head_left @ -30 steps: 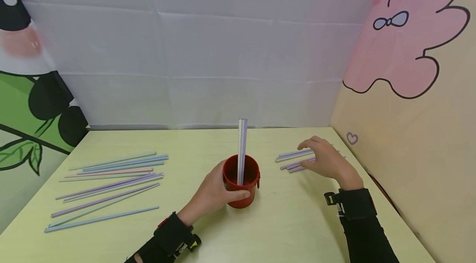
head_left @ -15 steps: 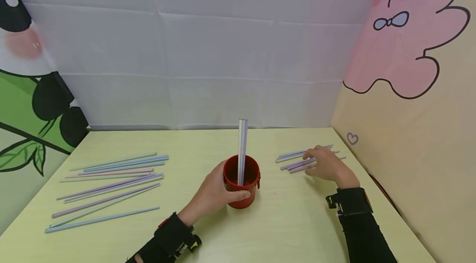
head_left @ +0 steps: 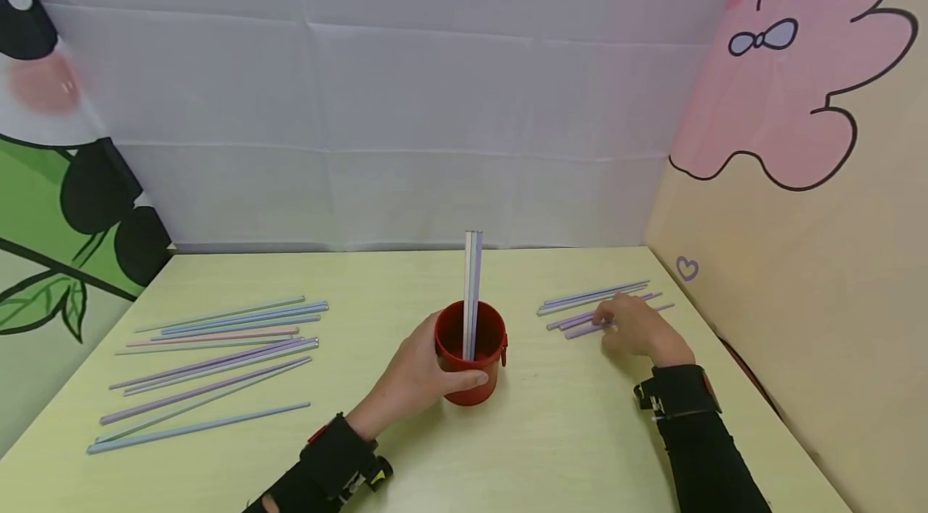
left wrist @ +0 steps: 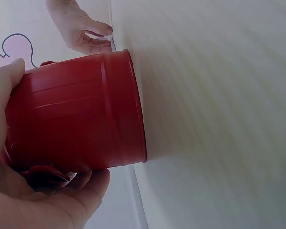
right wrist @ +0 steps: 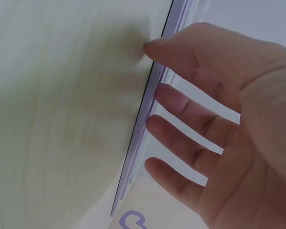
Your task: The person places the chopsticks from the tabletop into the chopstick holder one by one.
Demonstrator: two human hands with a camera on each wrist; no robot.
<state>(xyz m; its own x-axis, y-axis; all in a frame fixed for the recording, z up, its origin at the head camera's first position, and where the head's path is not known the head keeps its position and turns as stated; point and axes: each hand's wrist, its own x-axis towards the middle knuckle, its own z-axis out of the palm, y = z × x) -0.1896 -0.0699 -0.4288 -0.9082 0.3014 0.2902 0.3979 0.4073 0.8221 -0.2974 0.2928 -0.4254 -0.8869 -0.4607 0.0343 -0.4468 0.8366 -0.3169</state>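
Note:
My left hand grips a small red bucket that stands upright mid-table. In the left wrist view, thumb and fingers wrap opposite sides of the bucket. A few thin white and purple sticks stand in it and rise well above the rim. At the right, my right hand reaches down to a small group of purple sticks. Up close, the thumb and fingertips of the right hand touch the nearest purple stick, with the fingers spread and fairly straight.
Blue sticks lie just beyond the purple ones. Many loose blue, pink, green and purple sticks spread over the left of the pale table. A white cloth backdrop and a beige side wall border it.
My right hand has come down and a little toward me, from above the right-hand sticks to the nearest purple one. The left hand and bucket have stayed in place.

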